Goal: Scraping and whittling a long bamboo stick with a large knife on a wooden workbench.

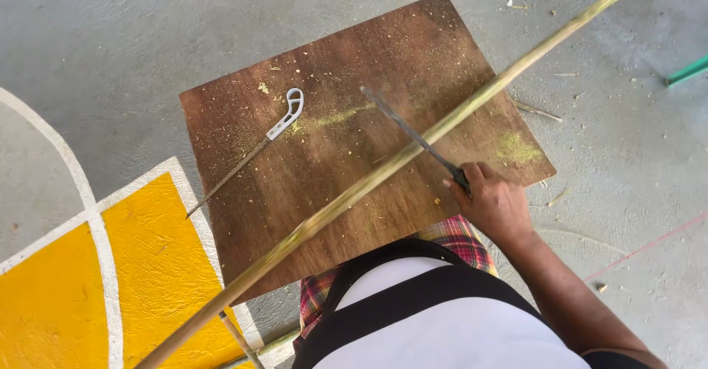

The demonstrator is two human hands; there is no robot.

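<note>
A long thin greenish bamboo pole (383, 173) runs diagonally from lower left to upper right over a brown wooden board (332, 184). My right hand (493, 201) grips the dark handle of a knife (413, 134) whose blade lies against the pole near the board's middle. My left hand is out of view, and what supports the pole's lower end is hidden. A second saw blade with a white handle (284, 122) lies on the board's left part, its tip over the edge.
Sawdust and green shavings (516, 147) dust the board. The concrete floor (110, 59) carries yellow paint with white lines (158, 266) at lower left. Small wood slivers (537, 110) lie right of the board. A green object (687, 71) pokes in at the right edge.
</note>
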